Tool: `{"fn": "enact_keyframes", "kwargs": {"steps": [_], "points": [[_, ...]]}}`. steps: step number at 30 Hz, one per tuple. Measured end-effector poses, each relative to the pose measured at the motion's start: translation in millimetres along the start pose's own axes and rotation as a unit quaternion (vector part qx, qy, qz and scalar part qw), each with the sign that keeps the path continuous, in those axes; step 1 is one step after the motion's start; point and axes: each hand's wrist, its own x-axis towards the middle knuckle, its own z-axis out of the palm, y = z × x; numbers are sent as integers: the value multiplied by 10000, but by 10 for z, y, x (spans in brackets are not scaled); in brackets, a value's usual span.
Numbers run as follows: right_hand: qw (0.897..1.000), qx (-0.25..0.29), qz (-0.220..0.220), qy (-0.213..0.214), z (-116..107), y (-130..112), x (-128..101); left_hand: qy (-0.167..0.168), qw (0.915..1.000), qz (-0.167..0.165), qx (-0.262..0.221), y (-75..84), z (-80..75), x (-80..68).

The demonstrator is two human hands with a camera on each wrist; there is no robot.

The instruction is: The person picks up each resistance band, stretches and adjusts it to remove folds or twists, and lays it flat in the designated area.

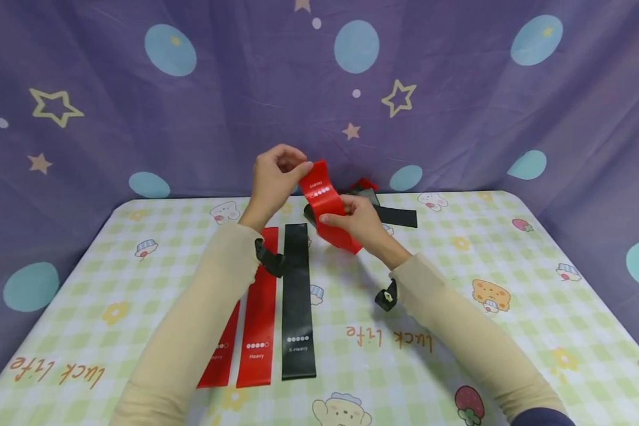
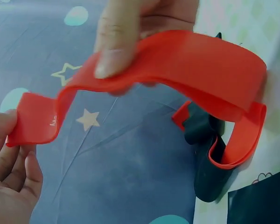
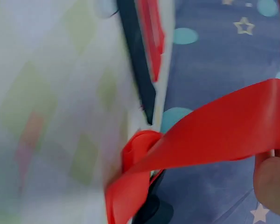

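Red rubber band (image 1: 327, 204) hangs above the table's (image 1: 458, 296) far edge, its long axis running far-left to near-right. The left hand (image 1: 274, 177) pinches the far end; the right hand (image 1: 359, 222) curls round the middle, nearer the pile (image 1: 383, 210).

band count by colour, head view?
Red rubber resistance bands: 4 — one held by both hands, two flat on the table, one crumpled at the back.
Black rubber resistance bands: 2 —.
Total: 6.
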Motion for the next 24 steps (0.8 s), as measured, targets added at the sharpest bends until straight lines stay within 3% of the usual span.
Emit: {"fn": "enact_keyframes", "kwargs": {"steps": [3,16,24], "points": [[9999,127,67,19,11,-19,-15,47,10000,52,-41,22,-18,7],[9981,-350,426,-275,-3,56,-111,644,9978,166,-11,53,-171,109],[9954,-482,448,-691,-78,176,-180,1090,9940,-54,-35,11,-368,184]]}}
